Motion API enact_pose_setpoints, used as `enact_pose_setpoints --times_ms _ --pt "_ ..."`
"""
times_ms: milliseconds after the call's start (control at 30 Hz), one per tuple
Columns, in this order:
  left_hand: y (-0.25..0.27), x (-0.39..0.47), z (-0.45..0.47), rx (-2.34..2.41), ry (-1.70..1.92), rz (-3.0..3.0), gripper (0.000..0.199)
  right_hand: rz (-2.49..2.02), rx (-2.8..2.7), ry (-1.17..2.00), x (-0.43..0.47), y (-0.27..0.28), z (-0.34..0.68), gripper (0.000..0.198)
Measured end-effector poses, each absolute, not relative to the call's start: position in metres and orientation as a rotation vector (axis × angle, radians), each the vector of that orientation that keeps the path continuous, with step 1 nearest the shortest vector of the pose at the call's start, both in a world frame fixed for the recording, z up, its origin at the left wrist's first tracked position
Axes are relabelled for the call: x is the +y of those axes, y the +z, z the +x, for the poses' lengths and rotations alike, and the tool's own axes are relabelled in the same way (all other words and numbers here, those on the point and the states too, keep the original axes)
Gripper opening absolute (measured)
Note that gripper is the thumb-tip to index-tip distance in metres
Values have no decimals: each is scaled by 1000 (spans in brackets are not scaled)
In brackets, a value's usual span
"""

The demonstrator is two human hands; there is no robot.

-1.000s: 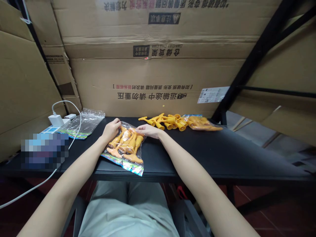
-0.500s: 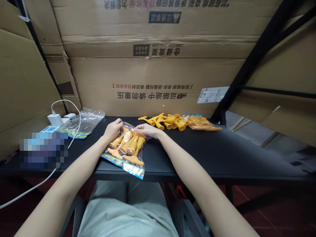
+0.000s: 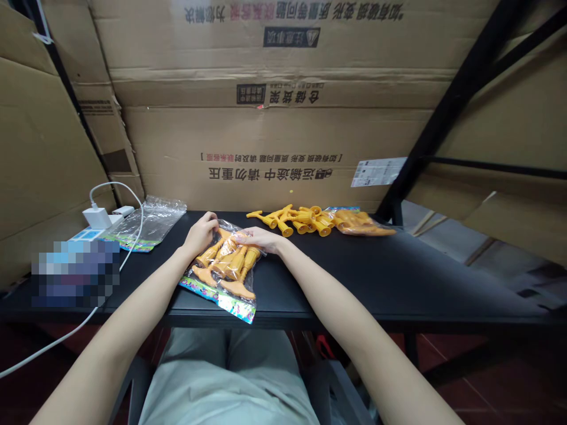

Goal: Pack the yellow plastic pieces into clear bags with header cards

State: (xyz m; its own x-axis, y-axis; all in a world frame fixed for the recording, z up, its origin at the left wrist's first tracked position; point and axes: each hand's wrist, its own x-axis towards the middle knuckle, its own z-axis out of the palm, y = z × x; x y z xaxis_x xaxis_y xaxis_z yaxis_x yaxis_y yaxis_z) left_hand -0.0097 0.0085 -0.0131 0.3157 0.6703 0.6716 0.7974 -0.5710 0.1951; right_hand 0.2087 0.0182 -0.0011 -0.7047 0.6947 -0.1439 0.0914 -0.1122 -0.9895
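Observation:
A clear plastic bag [image 3: 220, 298] with a colourful printed strip lies on the black table, strip towards me. Several orange-yellow plastic pieces [image 3: 230, 262] with fluted cup ends and curved crossbars are inside it. At the bag's far left corner, my left hand [image 3: 201, 233] is closed on the edge. My right hand [image 3: 262, 238] is closed at the far right side, its fingertips over the bag and close to the top of the pieces. Whether those fingertips are inside or outside the film is hard to see.
More loose orange-yellow pieces [image 3: 305, 220] lie at the back, beside another filled bag [image 3: 365, 224]. An unfilled clear bag [image 3: 155, 215] lies back left, near a white charger [image 3: 96, 217] with its cable [image 3: 142, 221]. Cardboard [image 3: 266, 127] walls the back.
The whole view has shifted slightly. My right fingers have moved a little over the bag's far edge; my left hand keeps its hold at the corner.

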Motion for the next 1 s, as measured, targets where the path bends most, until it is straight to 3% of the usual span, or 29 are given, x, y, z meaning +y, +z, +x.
enact_pose_setpoints --times_ms 167,467,800,1000 --pt "-19 20 -28 -1427 -1194 -2366 28 -844 -1612 1954 21 -5 209 42" --pt "-32 36 -56 -1590 -1315 -2150 25 -762 -1338 1771 32 11 228 35" --pt "-31 34 -53 -1585 -1338 -2180 23 -773 -748 948 77 24 302 26" --pt "-33 35 -53 -1592 -1334 -2188 21 -849 -118 540 42 33 368 20"
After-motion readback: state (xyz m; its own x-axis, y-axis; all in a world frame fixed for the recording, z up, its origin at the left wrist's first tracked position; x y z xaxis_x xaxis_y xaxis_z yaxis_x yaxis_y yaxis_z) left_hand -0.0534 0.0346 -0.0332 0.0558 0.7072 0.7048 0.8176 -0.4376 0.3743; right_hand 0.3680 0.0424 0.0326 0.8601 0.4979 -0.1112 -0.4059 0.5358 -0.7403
